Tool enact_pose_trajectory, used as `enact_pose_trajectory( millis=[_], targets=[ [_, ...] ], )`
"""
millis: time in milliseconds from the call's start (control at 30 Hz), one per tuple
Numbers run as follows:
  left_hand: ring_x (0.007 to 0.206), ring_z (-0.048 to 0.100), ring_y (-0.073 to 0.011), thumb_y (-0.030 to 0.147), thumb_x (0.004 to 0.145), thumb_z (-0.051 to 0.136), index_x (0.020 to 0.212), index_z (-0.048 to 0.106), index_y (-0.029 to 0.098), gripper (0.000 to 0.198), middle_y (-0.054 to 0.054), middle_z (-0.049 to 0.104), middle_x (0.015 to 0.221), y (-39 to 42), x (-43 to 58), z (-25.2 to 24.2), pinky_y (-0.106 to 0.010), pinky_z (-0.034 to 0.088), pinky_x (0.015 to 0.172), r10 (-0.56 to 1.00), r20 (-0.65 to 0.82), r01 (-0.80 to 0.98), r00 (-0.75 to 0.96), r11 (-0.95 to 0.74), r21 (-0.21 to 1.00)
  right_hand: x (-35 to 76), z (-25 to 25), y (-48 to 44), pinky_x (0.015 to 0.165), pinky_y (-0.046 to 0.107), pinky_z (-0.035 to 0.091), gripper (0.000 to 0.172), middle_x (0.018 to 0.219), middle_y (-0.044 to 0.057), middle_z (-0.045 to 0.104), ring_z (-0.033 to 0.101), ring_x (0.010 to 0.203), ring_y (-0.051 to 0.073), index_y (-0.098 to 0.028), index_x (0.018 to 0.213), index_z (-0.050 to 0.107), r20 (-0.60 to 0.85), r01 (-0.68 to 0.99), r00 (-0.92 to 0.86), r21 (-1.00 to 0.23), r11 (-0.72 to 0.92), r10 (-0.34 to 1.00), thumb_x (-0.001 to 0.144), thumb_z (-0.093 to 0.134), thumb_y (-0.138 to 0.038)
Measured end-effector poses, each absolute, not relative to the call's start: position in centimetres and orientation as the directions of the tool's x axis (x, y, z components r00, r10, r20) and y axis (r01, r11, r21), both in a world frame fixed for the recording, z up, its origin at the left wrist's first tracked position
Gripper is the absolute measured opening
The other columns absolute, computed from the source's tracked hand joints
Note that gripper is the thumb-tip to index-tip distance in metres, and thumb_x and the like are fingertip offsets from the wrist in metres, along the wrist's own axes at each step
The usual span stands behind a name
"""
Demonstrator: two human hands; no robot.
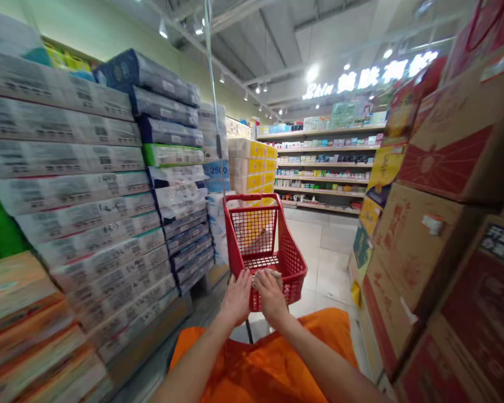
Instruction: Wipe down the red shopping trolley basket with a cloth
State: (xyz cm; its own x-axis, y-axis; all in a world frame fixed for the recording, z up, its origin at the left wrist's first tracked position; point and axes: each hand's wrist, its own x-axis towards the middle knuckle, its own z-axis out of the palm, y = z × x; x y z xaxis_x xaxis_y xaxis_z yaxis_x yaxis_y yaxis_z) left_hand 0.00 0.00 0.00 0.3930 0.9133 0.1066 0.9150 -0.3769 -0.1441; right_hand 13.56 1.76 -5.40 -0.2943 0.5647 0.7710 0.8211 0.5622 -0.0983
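Note:
A red plastic shopping cart (292, 260) stands in front of me in a narrow shop aisle, its mesh basket looking empty. My left hand (236, 298) rests on the cart's near rim with the fingers curled over the edge. Beside it, my right hand (271, 295) is closed round a small pale cloth-like thing (267, 275) pressed against the same rim. Both forearms reach out over my orange clothing (273, 358).
Tall stacks of wrapped tissue packs (88, 184) wall the left side. Stacked cardboard boxes (441, 224) crowd the right. A thin metal pole (215, 106) rises behind the cart. Tiled floor (327, 252) runs ahead to product shelves (323, 168) at the far end.

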Motion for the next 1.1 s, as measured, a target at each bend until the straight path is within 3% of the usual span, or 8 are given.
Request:
enact_pose_trajectory(
  millis=[133, 300, 533, 733, 800, 967, 1033, 1100],
  targets=[
    [0.133, 0.008, -0.0215, 0.018, 0.07, 0.037, 0.136, 0.016, 0.008, 0.069, -0.009, 0.011, 0.145, -0.2, -0.7, -0.1, -0.045, 0.015, 0.107, 0.911, 0.125, 0.915, 0.394, -0.376, -0.145, 16.9, -5.1, 2.3, 0.099, 0.04, 0.029, 0.047, 0.127, 0.005, 0.049, 0.031, 0.124, 0.022, -0.019, 0.119, 0.052, 0.753, 0.843, -0.272, -0.114, 0.526, 0.599, 0.078, 0.037, -0.004],
    [0.133, 0.007, -0.0223, 0.019, 0.071, 0.037, 0.135, 0.018, 0.006, 0.069, -0.011, 0.012, 0.145, -0.4, 0.2, 0.2, -0.047, 0.013, 0.106, 0.92, 0.112, 0.923, 0.375, -0.359, -0.135, 19.8, -4.1, 2.1, 0.099, 0.044, 0.029, 0.049, 0.126, 0.011, 0.048, 0.033, 0.123, 0.025, -0.013, 0.116, 0.055, 0.723, 0.927, -0.01, -0.253, 0.278, 0.691, 0.073, 0.034, 0.0],
    [0.133, 0.007, -0.0218, 0.019, 0.071, 0.037, 0.135, 0.017, 0.008, 0.068, -0.01, 0.011, 0.145, -0.2, 0.2, 0.3, -0.048, 0.013, 0.106, 0.924, 0.105, 0.924, 0.369, -0.352, -0.152, 16.2, -4.3, 1.6, 0.1, 0.04, 0.029, 0.049, 0.129, 0.004, 0.046, 0.031, 0.124, 0.022, -0.021, 0.115, 0.055, 0.711, 0.834, -0.29, -0.14, 0.534, 0.641, 0.074, 0.038, -0.001],
    [0.133, 0.006, -0.0229, 0.02, 0.071, 0.037, 0.136, 0.016, 0.008, 0.069, -0.011, 0.009, 0.146, 0.1, 0.3, -0.6, -0.048, 0.012, 0.106, 0.926, 0.115, 0.927, 0.36, -0.341, -0.158, 22.0, -4.2, 3.1, 0.098, 0.043, 0.03, 0.05, 0.126, 0.009, 0.049, 0.035, 0.122, 0.024, -0.018, 0.111, 0.058, 0.717, 0.916, 0.1, -0.336, 0.217, 0.69, 0.071, 0.035, 0.001],
    [0.133, 0.005, -0.0228, 0.02, 0.071, 0.036, 0.136, 0.015, 0.007, 0.069, -0.011, 0.01, 0.146, 0.2, 0.4, -0.8, -0.048, 0.012, 0.106, 0.926, 0.131, 0.929, 0.354, -0.333, -0.16, 20.4, -4.3, 3.0, 0.097, 0.042, 0.032, 0.048, 0.125, 0.01, 0.049, 0.036, 0.121, 0.024, -0.018, 0.11, 0.059, 0.695, 0.909, 0.068, -0.34, 0.243, 0.716, 0.072, 0.035, 0.001],
    [0.133, 0.007, -0.0219, 0.018, 0.071, 0.035, 0.136, 0.017, 0.009, 0.068, -0.009, 0.011, 0.145, 0.1, 0.1, -0.5, -0.048, 0.012, 0.106, 0.926, 0.117, 0.926, 0.358, -0.336, -0.172, 14.9, -4.5, 1.7, 0.099, 0.039, 0.03, 0.05, 0.129, 0.005, 0.046, 0.033, 0.124, 0.021, -0.021, 0.116, 0.055, 0.708, 0.823, -0.261, -0.192, 0.535, 0.656, 0.074, 0.038, -0.002],
    [0.133, 0.007, -0.0217, 0.018, 0.07, 0.035, 0.136, 0.017, 0.009, 0.068, -0.009, 0.011, 0.145, 0.0, -0.1, -0.2, -0.048, 0.012, 0.106, 0.926, 0.11, 0.925, 0.362, -0.342, -0.168, 16.0, -4.3, 1.7, 0.099, 0.039, 0.03, 0.05, 0.128, 0.006, 0.047, 0.034, 0.123, 0.021, -0.02, 0.116, 0.055, 0.71, 0.829, -0.264, -0.178, 0.53, 0.652, 0.073, 0.037, -0.001],
    [0.133, 0.007, -0.022, 0.019, 0.071, 0.036, 0.135, 0.018, 0.008, 0.068, -0.009, 0.011, 0.145, -0.1, 0.0, -0.1, -0.048, 0.012, 0.106, 0.925, 0.114, 0.926, 0.361, -0.342, -0.159, 18.6, -4.0, 2.1, 0.098, 0.042, 0.03, 0.049, 0.127, 0.01, 0.048, 0.036, 0.121, 0.023, -0.016, 0.114, 0.056, 0.714, 0.884, -0.133, -0.228, 0.408, 0.687, 0.073, 0.035, 0.001]
  ],
)
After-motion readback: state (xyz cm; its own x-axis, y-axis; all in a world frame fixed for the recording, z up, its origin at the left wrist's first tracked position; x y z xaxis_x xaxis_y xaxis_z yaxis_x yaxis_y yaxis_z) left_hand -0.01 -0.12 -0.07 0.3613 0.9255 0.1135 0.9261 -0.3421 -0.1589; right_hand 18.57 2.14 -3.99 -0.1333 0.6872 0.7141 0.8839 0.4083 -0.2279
